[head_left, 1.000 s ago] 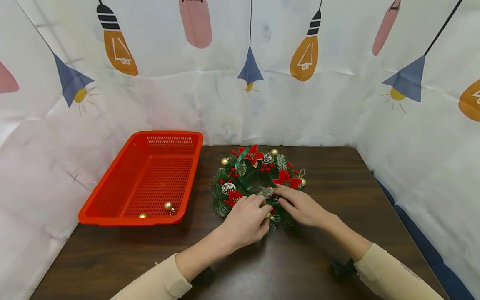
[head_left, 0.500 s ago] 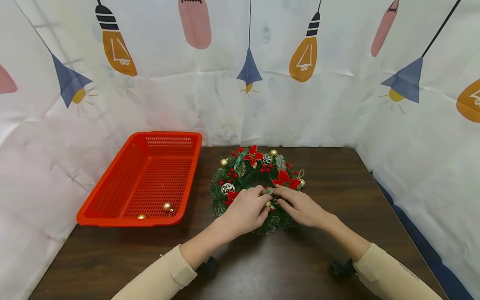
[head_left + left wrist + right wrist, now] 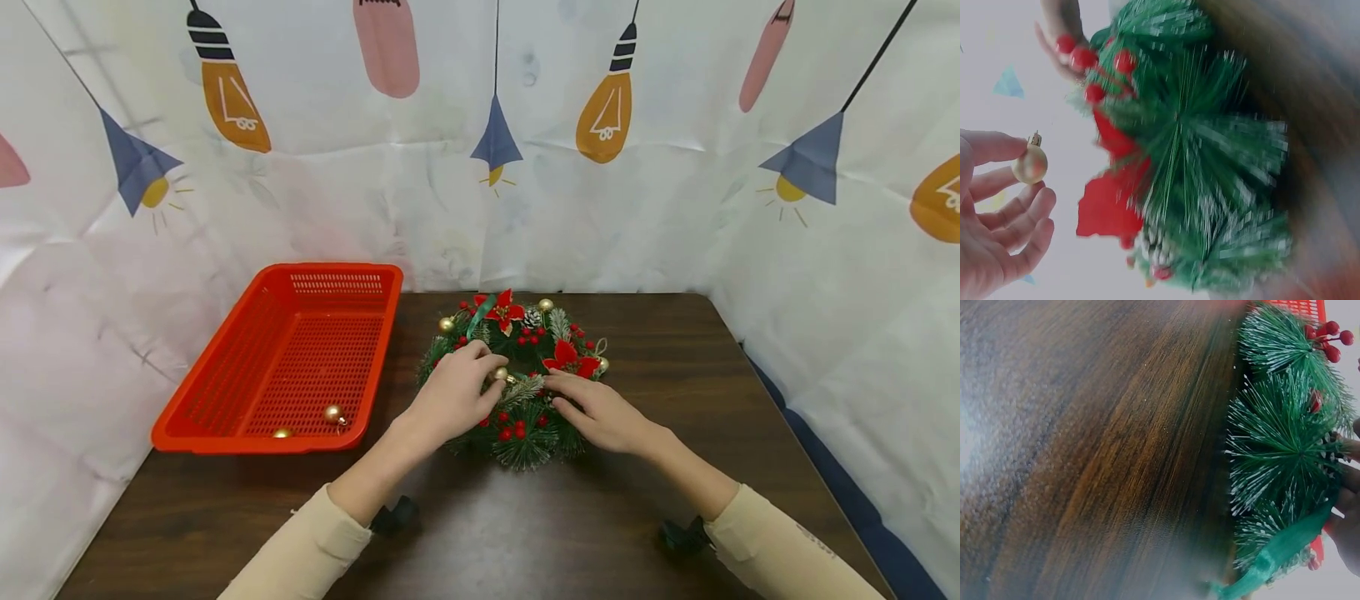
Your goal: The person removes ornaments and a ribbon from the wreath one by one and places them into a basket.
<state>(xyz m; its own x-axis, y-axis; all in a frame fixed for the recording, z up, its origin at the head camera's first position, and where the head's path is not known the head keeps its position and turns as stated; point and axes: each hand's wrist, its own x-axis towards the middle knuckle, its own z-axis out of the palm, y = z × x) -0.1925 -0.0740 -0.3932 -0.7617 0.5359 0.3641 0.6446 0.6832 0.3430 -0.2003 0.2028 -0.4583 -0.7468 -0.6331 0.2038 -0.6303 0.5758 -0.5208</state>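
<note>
My left hand [image 3: 459, 392] pinches a small gold ball [image 3: 501, 374] between thumb and fingers, above the left inner side of the green wreath [image 3: 528, 442]. In the left wrist view the gold ball [image 3: 1030, 165] has its metal cap upward and is apart from the greenery [image 3: 1191, 137]. My right hand [image 3: 603, 414] rests on the wreath's right side with fingers extended, below a red poinsettia [image 3: 572, 358]. The right wrist view catches only part of that hand [image 3: 1347, 506] at its edge, beside the needles [image 3: 1294, 450] and a green ribbon [image 3: 1285, 544].
A red plastic basket [image 3: 277, 444] stands left of the wreath, with gold balls [image 3: 333, 413] lying in it. Behind the dark wooden table [image 3: 660, 325] hangs a white curtain [image 3: 450, 225] printed with lamps and bulbs.
My left hand has lifted away from the wreath's front and moved up and left, bringing the gold ball along. Red berries at the front now show. The right hand has stayed in place.
</note>
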